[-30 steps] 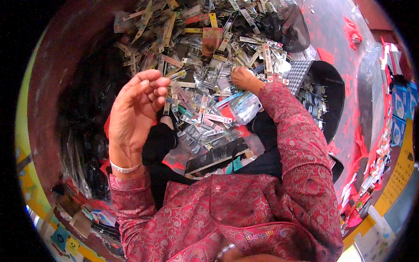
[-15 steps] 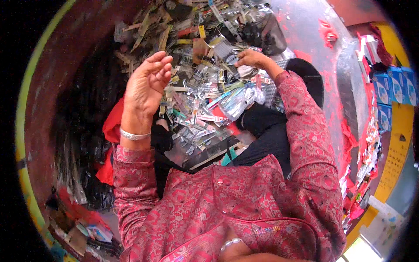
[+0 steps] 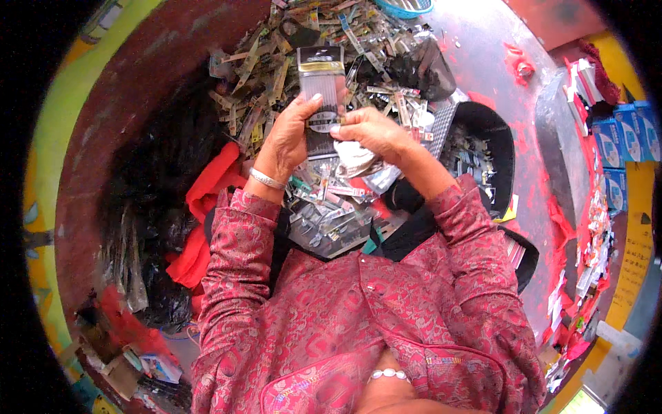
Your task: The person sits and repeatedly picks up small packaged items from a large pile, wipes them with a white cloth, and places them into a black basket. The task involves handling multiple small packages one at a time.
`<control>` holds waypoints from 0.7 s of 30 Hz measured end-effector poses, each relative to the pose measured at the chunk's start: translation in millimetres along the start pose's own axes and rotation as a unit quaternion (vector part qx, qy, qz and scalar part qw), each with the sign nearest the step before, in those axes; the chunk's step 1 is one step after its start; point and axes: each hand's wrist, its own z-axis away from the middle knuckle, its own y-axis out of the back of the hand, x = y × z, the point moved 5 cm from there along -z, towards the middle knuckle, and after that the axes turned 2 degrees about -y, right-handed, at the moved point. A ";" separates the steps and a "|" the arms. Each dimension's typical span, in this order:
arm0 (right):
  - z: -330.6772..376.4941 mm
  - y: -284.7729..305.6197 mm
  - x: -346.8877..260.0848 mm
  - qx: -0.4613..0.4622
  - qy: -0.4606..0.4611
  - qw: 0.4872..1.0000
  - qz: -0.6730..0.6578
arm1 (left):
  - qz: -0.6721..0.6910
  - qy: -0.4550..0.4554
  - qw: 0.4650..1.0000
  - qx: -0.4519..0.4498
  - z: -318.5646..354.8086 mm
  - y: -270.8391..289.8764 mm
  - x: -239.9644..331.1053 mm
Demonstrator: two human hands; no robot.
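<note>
A flat clear packet (image 3: 321, 86) with a black and gold top and a row of thin grey sticks inside is held upright in front of me. My left hand (image 3: 286, 138) grips its left edge, thumb on the front. The fingers of my right hand (image 3: 379, 134) pinch its lower right part, beside a pale oval label (image 3: 321, 123). A white, layered bundle (image 3: 356, 159), perhaps labels, hangs under the right fingers; its kind is unclear. Behind and below lies a heap of small clear packets (image 3: 262, 86) with coloured cards.
A black container (image 3: 507, 148) with small packets inside stands to the right. A blue basket (image 3: 405, 7) sits at the far edge. Dark plastic sheeting (image 3: 148, 179) and red cloth (image 3: 214, 186) lie at left. Blue boxes (image 3: 616, 145) are stacked at far right.
The grey-stick packet, lying in the heap before, is now raised in both hands. My left hand has come in from the left and closed on it. The view has shifted somewhat.
</note>
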 end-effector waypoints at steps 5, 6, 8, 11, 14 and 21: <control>9.4 66.6 -37.7 0.258 0.188 0.937 0.145 | 0.146 -0.005 0.989 -0.003 -0.7 -1.2 -3.8; 18.4 80.1 -46.2 0.356 0.250 0.897 0.073 | 0.173 0.021 0.985 0.002 -3.2 -0.4 -7.0; 37.3 69.1 -66.2 0.448 0.368 0.813 0.050 | 0.153 0.052 0.987 0.012 -5.3 -0.8 -14.8; 29.9 13.8 -65.1 0.319 0.479 0.770 0.274 | 0.240 0.064 0.967 -0.057 -7.0 -10.2 -21.4; 24.7 -0.3 -52.6 0.268 0.504 0.722 0.391 | 0.238 0.074 0.966 -0.060 -6.9 4.0 -27.3; 12.1 74.4 -61.7 0.366 0.388 0.759 0.374 | 0.078 0.083 0.991 -0.076 11.4 -52.9 -21.0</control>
